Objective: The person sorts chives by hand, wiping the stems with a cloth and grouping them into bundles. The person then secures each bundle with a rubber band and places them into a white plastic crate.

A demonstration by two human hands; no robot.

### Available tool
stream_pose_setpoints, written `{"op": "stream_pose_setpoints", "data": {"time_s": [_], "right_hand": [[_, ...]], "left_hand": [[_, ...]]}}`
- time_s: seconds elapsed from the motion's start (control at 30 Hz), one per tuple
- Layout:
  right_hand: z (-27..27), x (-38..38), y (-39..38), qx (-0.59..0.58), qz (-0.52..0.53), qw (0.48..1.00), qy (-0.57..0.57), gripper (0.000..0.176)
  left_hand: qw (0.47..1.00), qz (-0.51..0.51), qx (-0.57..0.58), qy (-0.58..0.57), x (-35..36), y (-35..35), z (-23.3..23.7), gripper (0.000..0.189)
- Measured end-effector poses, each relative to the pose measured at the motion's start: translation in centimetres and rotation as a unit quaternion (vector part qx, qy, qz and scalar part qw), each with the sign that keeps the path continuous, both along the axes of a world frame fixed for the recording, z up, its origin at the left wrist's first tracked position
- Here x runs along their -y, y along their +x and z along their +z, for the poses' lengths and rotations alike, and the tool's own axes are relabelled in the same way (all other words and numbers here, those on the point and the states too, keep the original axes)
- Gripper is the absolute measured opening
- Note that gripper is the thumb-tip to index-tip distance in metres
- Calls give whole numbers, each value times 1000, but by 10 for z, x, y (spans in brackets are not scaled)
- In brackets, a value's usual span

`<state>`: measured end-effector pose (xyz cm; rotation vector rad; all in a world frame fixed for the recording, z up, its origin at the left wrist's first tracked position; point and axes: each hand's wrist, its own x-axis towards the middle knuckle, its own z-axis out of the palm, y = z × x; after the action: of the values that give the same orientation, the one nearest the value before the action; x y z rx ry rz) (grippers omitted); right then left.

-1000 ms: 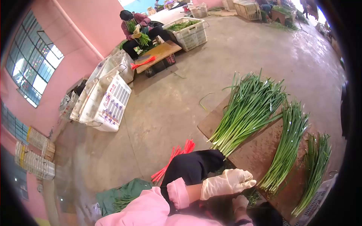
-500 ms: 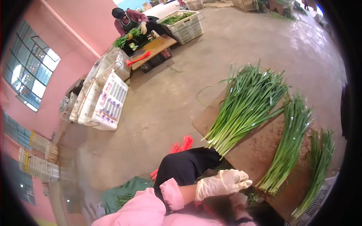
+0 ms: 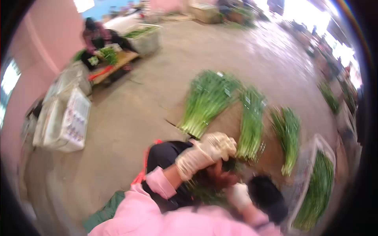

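My left hand [image 3: 210, 151], in a pale rubber glove, is raised in front of my dark-trousered knee with its fingers curled in. What lies inside them is hidden. Close below it is my right hand [image 3: 230, 185], with white at the wrist; its fingers are smeared by motion. Dark green bits show under both hands. Beyond my left hand, a wide pile of chive-like greens [image 3: 206, 104] lies on a brown board [image 3: 267, 163], pale stems toward me. A narrower bunch [image 3: 251, 122] and a smaller bunch [image 3: 289, 137] lie to its right.
At right stands a white crate [image 3: 301, 192] with more greens. Red strips [image 3: 141, 169] hang beside my knee, and green cloth [image 3: 104, 210] lies at lower left. White crates [image 3: 69, 122] stand at left. Farther back, a person [image 3: 98, 39] sits at a low wooden table [image 3: 124, 61].
My view has swung right, bringing the crate of greens at right into sight. Both hands have come higher in the picture. The seated person's greens now lie lower, over the table.
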<state>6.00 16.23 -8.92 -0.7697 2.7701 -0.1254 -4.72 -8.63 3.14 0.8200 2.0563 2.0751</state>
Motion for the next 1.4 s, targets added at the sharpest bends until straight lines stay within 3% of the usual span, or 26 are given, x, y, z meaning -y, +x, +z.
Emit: {"op": "stream_pose_setpoints", "data": {"time_s": [0.03, 0.07, 0.1, 0.17, 0.2, 0.23, 0.27, 0.3, 0.33, 0.43, 0.5, 0.63, 0.67, 0.7, 0.77, 0.83, 0.9, 0.93, 1.03, 1.1, 1.17, 1.2, 1.23, 1.3, 1.37, 1.4], "right_hand": [[-58, -13, 8, 82, -66, 991, 85, 23], [-16, 0, 0, 77, 3, 990, 121, 23], [15, 4, -9, 38, -113, 993, -1, 22], [52, -5, -36, -253, -100, 956, -113, 22], [76, -13, -41, -259, -99, 954, -112, 16], [87, -26, -43, -142, -168, 967, -130, 7], [83, -40, -46, -201, -102, 973, -55, 7], [86, -55, -52, -107, -180, 939, -273, 10], [89, -70, -56, -37, -237, 837, -493, 14], [149, -63, -32, 87, -328, 670, -660, 24], [129, -97, -39, -98, -250, 857, -440, 19], [125, -74, -31, -291, -118, 906, -283, 24], [146, -55, -27, -214, -212, 899, -319, 20], [161, -39, -26, -201, -233, 927, -212, 18], [158, -31, -35, -255, -232, 854, -390, 21], [174, -43, -34, -283, -229, 778, -513, 30], [170, -37, -42, -297, -201, 691, -627, 52], [167, -27, -38, -284, -198, 736, -581, 57], [148, -16, -43, -195, -205, 744, -605, 57], [128, -50, -53, -83, -227, 670, -702, 49], [107, -74, -53, -62, -272, 616, -737, 38], [100, -90, -50, -131, -301, 699, -635, 37], [115, -83, -46, -43, -338, 602, -722, 37], [86, -90, -56, -59, -387, 638, -663, 38], [69, -95, -70, -47, -335, 646, -684, 41], [71, -91, -73, -107, -310, 700, -635, 42]], "left_hand": [[998, -34, -54, 8, 6, -2, 18, 12], [989, -18, 75, 127, 3, 4, 17, 15], [985, 58, 95, 130, -3, 11, 32, 20], [994, 56, 68, 68, 3, -3, 38, 25], [989, 107, 92, 52, -3, 0, 42, 25], [980, 156, 118, 37, -9, 3, 45, 26], [988, 132, 76, 24, -7, -5, 41, 28], [993, 113, 18, 7, -6, -25, 30, 30], [994, 106, 25, 13, -7, -31, 30, 31], [995, 57, 82, 2, -25, -20, 20, 33], [996, 25, 85, 3, -50, -19, 31, 35], [979, -160, 113, 58, -109, 21, 52, 38], [979, -163, 115, 42, -116, 24, 50, 39], [980, -158, 120, 19, -110, 22, 41, 40], [988, -132, 80, 27, -90, -25, -9, 44], [952, -118, 222, 174, -90, -23, 6, 46], [933, -130, 233, 242, -93, -29, -2, 49], [913, -142, 283, 259, -103, -18, -1, 51], [929, -147, 285, 183, -113, -7, 7, 48], [940, -183, 280, 62, -103, -31, 34, 45], [986, -35, 162, 28, -88, -56, 37, 41], [991, 19, 127, 28, -84, -71, 39, 40], [989, 24, 141, 26, -75, -92, 28, 37], [996, 18, 26, -78, -69, -125, 3, 33], [987, -42, -92, -125, -77, -176, -43, 30], [969, -82, -186, -138, -76, -187, -57, 28]]}}
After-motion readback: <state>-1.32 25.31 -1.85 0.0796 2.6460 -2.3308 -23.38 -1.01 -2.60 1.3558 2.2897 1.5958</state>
